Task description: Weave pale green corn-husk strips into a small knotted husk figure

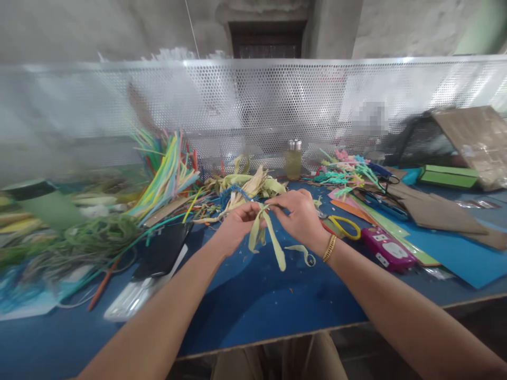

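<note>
Pale green strips that look like corn husk (276,245) hang between my two hands above the blue table. My left hand (237,224) pinches the gathered top of the strips from the left. From the right, my right hand (298,211) is closed on the same bunch, fingertips close to the left ones. A gold bracelet (329,248) circles the right wrist. One loose curled strip (301,254) lies on the table below the right hand. Just beyond the hands is a heap of dried husks (253,184) with blue cord around part of it.
Yellow-handled scissors (345,227) and a magenta device (388,249) lie right of my hands. Farther right are coloured sheets (455,258) and cardboard (435,208). Pipe cleaners (168,171), a black phone-like slab (160,253) and green cord (101,232) are at left. A jar (293,161) stands behind.
</note>
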Demonstrator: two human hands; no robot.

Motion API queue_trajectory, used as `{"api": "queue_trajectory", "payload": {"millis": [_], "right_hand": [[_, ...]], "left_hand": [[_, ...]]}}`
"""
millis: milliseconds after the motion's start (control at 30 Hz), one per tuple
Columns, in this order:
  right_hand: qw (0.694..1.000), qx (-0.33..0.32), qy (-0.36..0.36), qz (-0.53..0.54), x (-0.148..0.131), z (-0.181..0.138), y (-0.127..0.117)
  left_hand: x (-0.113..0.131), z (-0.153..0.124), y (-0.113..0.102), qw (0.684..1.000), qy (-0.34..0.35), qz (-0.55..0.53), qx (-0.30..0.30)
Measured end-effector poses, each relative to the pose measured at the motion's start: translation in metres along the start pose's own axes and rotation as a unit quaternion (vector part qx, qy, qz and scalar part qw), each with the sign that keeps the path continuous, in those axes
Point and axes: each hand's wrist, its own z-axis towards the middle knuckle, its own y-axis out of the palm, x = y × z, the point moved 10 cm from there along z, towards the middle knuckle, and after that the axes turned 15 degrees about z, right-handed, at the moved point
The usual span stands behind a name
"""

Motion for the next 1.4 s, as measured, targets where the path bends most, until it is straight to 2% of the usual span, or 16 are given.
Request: {"api": "queue_trajectory", "payload": {"millis": [100, 200, 300, 400, 667, 833, 1033, 1233, 1400], "right_hand": [[1.000, 0.007, 0.007, 0.005, 0.002, 0.002, -0.006], [0.998, 0.043, 0.013, 0.048, 0.005, 0.003, -0.016], [0.980, 0.074, -0.003, 0.187, 0.004, 0.004, -0.023], [0.953, 0.084, -0.008, 0.291, 0.003, 0.003, -0.022], [0.977, 0.072, -0.043, 0.198, -0.013, 0.001, -0.023], [0.978, 0.070, -0.041, 0.192, -0.012, 0.002, -0.020], [0.984, 0.056, -0.040, 0.163, -0.013, 0.001, -0.017], [0.995, 0.044, -0.062, 0.071, -0.015, 0.002, -0.016], [0.995, 0.053, -0.070, 0.043, -0.019, -0.001, -0.017]], "left_hand": [[0.000, 0.001, -0.011, 0.996, -0.016, -0.079, 0.046], [-0.004, 0.003, -0.017, 0.973, -0.052, -0.213, 0.069], [-0.004, 0.004, -0.005, 0.941, -0.077, -0.329, 0.011], [-0.004, 0.002, 0.013, 0.921, -0.095, -0.373, -0.054], [-0.017, -0.004, 0.032, 0.928, -0.124, -0.339, -0.095], [-0.019, -0.008, 0.037, 0.935, -0.132, -0.309, -0.112], [-0.020, -0.008, 0.030, 0.961, -0.130, -0.238, -0.057], [-0.021, -0.002, 0.014, 0.986, -0.085, -0.140, 0.025], [-0.012, -0.004, 0.014, 0.992, -0.055, -0.114, 0.029]]}}
